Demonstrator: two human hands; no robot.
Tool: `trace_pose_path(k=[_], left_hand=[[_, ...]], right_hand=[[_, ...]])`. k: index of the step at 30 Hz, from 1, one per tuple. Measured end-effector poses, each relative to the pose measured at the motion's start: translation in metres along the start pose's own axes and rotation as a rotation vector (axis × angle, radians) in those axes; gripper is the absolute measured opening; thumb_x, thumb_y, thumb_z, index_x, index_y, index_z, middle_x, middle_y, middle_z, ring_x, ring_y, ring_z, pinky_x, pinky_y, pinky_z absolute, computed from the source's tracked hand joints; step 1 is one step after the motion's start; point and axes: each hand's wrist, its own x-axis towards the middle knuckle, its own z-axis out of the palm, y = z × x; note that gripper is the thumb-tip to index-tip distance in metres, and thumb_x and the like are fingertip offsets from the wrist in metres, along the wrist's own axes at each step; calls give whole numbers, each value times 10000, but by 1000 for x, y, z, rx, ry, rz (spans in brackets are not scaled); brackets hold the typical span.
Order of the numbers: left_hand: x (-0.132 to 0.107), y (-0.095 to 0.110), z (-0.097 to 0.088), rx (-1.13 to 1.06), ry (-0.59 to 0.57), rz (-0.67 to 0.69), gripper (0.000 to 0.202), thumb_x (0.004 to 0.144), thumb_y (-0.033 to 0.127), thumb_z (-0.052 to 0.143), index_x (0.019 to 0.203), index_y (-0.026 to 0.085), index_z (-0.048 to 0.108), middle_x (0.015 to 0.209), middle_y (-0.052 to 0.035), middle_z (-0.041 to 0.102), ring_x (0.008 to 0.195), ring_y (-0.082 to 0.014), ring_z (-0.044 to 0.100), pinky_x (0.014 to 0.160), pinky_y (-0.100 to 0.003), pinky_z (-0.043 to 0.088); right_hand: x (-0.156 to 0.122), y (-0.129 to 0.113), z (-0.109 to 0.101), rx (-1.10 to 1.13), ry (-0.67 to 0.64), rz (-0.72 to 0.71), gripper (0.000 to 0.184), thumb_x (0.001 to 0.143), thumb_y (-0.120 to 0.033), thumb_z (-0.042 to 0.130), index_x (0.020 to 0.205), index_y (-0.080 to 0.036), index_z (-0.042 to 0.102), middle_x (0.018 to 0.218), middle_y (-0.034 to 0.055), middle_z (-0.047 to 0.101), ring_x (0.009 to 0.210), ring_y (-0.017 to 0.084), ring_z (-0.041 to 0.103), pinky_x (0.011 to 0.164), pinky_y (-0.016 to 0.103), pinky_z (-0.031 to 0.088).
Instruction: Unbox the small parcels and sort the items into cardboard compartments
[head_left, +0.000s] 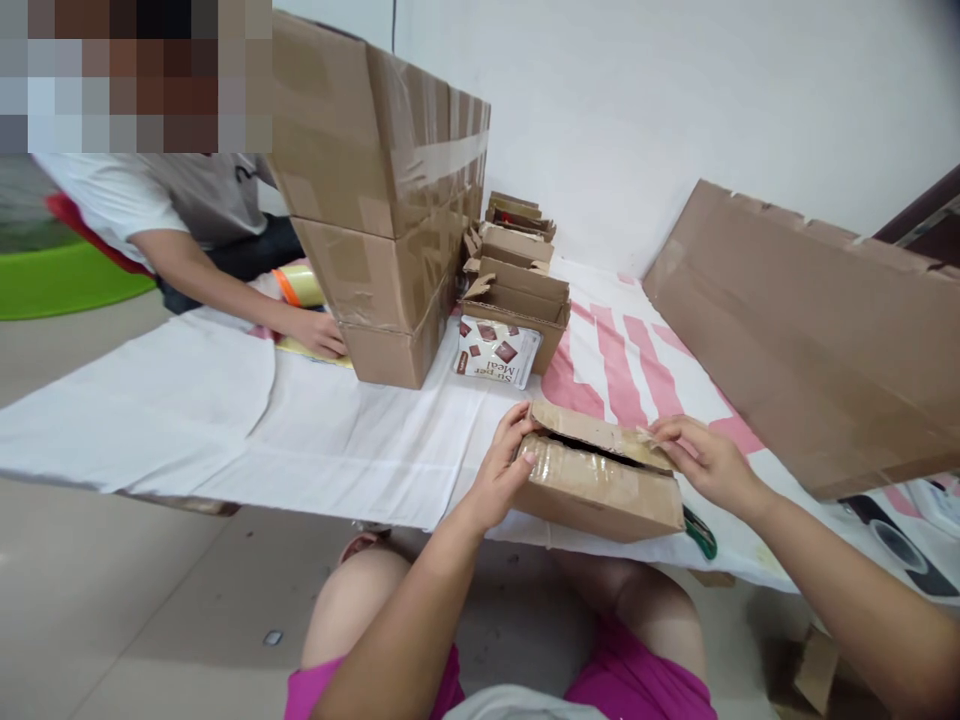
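A small brown cardboard box (600, 495) lies at the table's near edge, a dark gap running between its top flaps. My left hand (501, 470) is closed around its left end, thumb on the taped top and fingers behind. At the right end, my right hand (701, 462) pinches the taped edge of the far flap (592, 430); whether it grips loose tape or the cardboard itself is hard to tell. Beside the box's right corner lies a green-handled cutter (700, 533), partly hidden.
Large taped cartons (390, 200) are stacked at the left. Behind the box stand open small boxes (559, 300) and a white "Super Meal" packet (499, 352). A big cardboard sheet (810, 340) leans at right. Across the table, another person's hand (319, 332) rests near the stack.
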Motion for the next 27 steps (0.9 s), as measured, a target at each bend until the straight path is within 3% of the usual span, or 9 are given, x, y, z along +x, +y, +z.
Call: trace_pose_path(k=[4,8,13,16,20,23,25,27], left_hand=[[0,0,0,13,0,1,427,911,501,443,1208,207,532,1469,-130,331,1418,-288,248,1162,-477,215],[0,-3,-1,23,0,25,414,915,491,438,1208,216,533,1466,-123,338,1409,-296,266,1155,-490,225],[2,-7,0,33,16,67,417,911,491,445,1213,218,532,1446,-117,372,1406,-298,271,1149,-496,235],[3,-7,2,48,34,63,423,906,501,447,1202,213,539,1441,-118,387,1398,-298,290,1146,-495,243],[3,-6,3,66,46,57,440,904,521,438,1194,208,544,1439,-119,394,1391,-299,306,1146,-493,244],[3,-5,3,56,44,67,432,905,511,443,1197,209,544,1423,-115,412,1399,-295,289,1145,-486,244],[3,-4,3,56,42,71,425,906,506,443,1194,210,544,1415,-113,420,1405,-293,276,1146,-481,245],[3,-3,3,64,37,70,425,907,507,441,1194,210,542,1417,-113,417,1407,-294,275,1145,-481,246]], right_hand=[[-30,32,-2,12,146,260,208,875,-407,515,817,-222,592,975,75,670,910,204,634,772,333,517],[-78,69,4,37,170,530,247,793,-472,556,781,-225,551,746,25,640,692,168,605,659,299,502],[-151,108,3,-70,-8,911,175,774,-390,496,832,-228,530,669,-5,625,629,156,588,608,267,469],[-185,119,0,-183,-102,1112,120,758,-331,494,752,-226,552,590,-8,618,567,161,576,554,266,430],[-207,125,2,-309,-114,1251,119,725,-342,546,710,-224,562,615,19,633,565,190,574,535,292,389],[-211,132,4,-388,-93,1297,232,696,-400,591,853,-229,603,680,43,647,639,242,602,582,336,403],[-214,138,4,-402,-37,1279,343,656,-443,623,927,-233,620,735,61,653,704,268,616,625,366,421],[-220,142,5,-369,51,1220,363,608,-479,643,872,-231,646,792,79,657,763,276,623,665,379,442]])
